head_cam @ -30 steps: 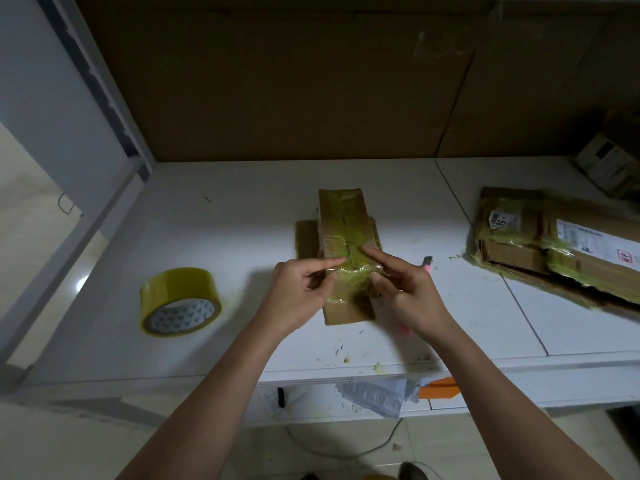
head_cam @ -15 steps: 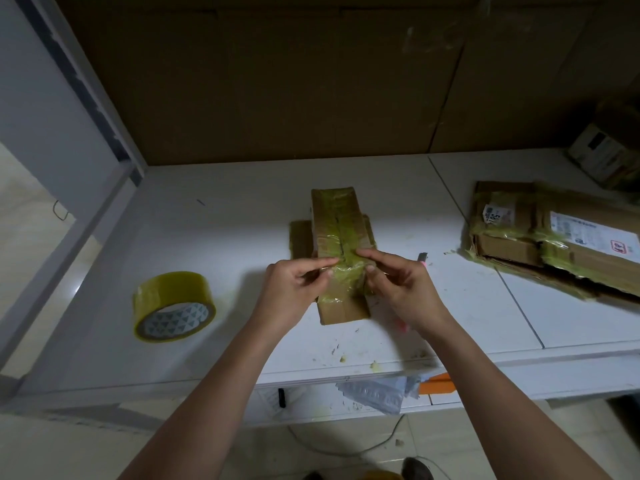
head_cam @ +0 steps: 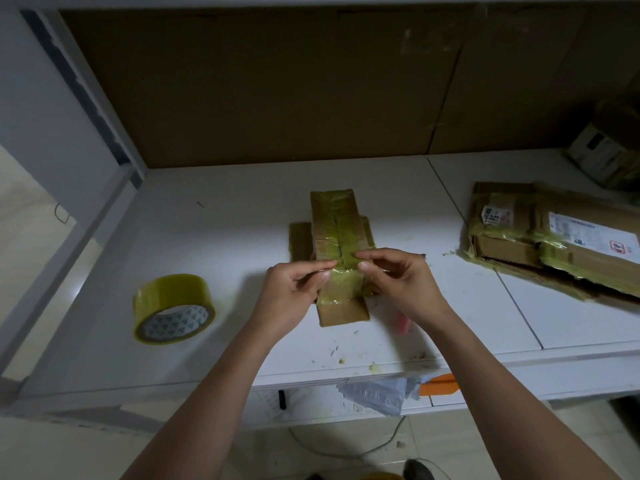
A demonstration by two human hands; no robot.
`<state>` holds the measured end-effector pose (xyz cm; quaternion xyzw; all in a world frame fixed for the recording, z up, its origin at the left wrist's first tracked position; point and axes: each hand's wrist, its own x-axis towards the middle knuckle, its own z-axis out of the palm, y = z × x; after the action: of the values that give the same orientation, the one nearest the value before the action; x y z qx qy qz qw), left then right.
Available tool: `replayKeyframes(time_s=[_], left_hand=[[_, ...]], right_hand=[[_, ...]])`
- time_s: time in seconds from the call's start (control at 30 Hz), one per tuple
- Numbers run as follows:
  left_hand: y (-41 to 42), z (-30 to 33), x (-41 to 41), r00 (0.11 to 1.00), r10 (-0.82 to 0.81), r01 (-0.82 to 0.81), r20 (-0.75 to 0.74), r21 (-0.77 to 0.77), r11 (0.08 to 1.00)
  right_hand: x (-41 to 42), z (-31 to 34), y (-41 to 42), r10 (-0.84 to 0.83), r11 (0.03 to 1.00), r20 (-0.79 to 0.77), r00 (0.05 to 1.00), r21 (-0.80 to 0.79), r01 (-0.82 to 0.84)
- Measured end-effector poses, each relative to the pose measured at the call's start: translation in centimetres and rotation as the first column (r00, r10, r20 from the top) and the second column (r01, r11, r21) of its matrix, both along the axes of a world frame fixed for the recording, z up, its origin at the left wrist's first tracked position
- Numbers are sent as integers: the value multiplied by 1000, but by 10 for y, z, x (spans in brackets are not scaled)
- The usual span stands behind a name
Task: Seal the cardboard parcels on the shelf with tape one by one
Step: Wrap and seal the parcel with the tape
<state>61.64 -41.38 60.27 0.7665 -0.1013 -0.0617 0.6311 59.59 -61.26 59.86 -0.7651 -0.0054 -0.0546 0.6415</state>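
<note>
Cardboard parcel (head_cam: 337, 237) on shelf (head_cam: 221, 216) — pinched between both hands (head_cam: 346, 282).

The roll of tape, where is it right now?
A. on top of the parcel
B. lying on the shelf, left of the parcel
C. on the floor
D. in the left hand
B: the roll of tape lies on the white shelf, left of the narrow cardboard parcel, with neither hand touching it.

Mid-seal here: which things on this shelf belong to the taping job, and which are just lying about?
In the job:
narrow cardboard parcel
tape strip pinched by left hand and right hand
tape roll
labelled parcels, already taped

Lying about:
small box, back right corner
orange thing under the shelf edge
</note>
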Motion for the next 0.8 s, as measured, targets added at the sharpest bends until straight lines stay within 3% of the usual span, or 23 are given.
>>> replayKeyframes(time_s=[0.23, 0.37, 0.47, 0.53, 0.6, 0.67, 0.73, 0.8], left_hand=[[3, 8, -1, 995, -34, 27, -94, -79, 997], [16, 18, -2, 995, -85, 82, -58, -45, 996], [36, 34, -2, 985, 45, -73, 168, 162, 984], [56, 47, -1, 884, 139, -288, 446, 285, 914], [81, 58, 2, 775, 155, -473, 613, 399, 786], [103, 64, 4, 824, 198, -515, 531, 555, 653], [123, 60, 5, 920, 240, -393, 311, 729, 560], [139, 51, 0, 957, 275, -242, 88, 767, 594]], right_hand=[[-3, -2, 11, -81, 994, 47, 996, -69, 84], [-5, 8, 9, -100, 974, 65, 993, -198, 111], [-3, 21, 8, -96, 903, 118, 988, -408, 136], [-2, 37, 16, -131, 839, 183, 974, -504, 207], [0, 56, 32, -114, 831, 353, 929, -478, 284], [2, 69, 56, -13, 877, 456, 890, -422, 229], [3, 71, 89, 106, 916, 440, 892, -393, 85], [5, 61, 123, 205, 924, 343, 916, -377, -66]])
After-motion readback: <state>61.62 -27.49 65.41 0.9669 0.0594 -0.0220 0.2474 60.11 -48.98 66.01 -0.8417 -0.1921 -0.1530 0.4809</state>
